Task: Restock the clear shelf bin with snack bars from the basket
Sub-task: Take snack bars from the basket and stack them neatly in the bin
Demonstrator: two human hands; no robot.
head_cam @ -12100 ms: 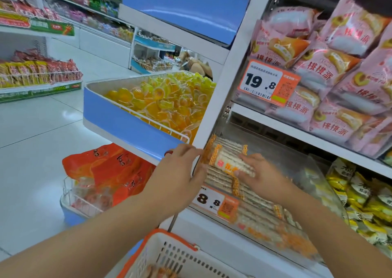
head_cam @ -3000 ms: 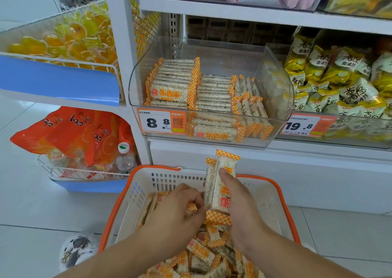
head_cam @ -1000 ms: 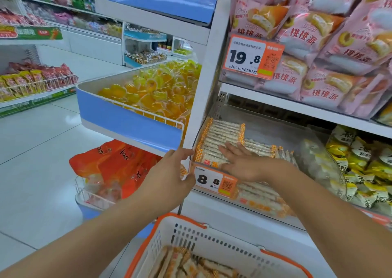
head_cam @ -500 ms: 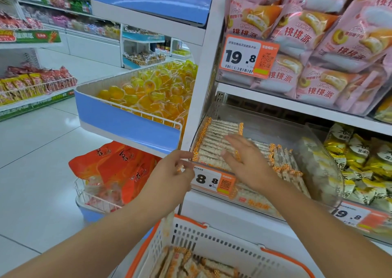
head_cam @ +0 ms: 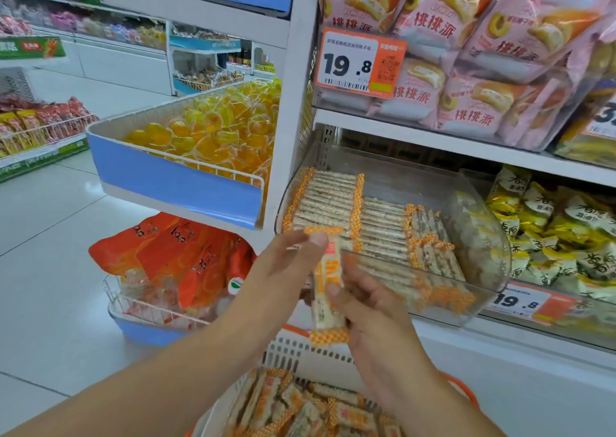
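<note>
The clear shelf bin (head_cam: 480,223) sits on the middle shelf and holds rows of white snack bars with orange checked ends (head_cam: 333,200). Just in front of the bin's left corner, one upright snack bar (head_cam: 328,290) is held between both hands. My left hand (head_cam: 283,263) pinches its upper part with thumb and fingers. My right hand (head_cam: 363,303) grips its lower part from the right. Below, the white basket with an orange rim (head_cam: 300,353) holds several more snack bars (head_cam: 300,406).
A blue-fronted wire tray of yellow jelly cups (head_cam: 213,136) juts out at the left. Orange bags (head_cam: 173,253) fill a lower wire basket. Pink cake packs (head_cam: 466,63) sit above the bin, yellow-green packets (head_cam: 560,230) to its right. White floor lies at the left.
My right hand has come out of the bin, where it lay on the stacked bars. Both hands now hold one snack bar upright in front of the bin.
</note>
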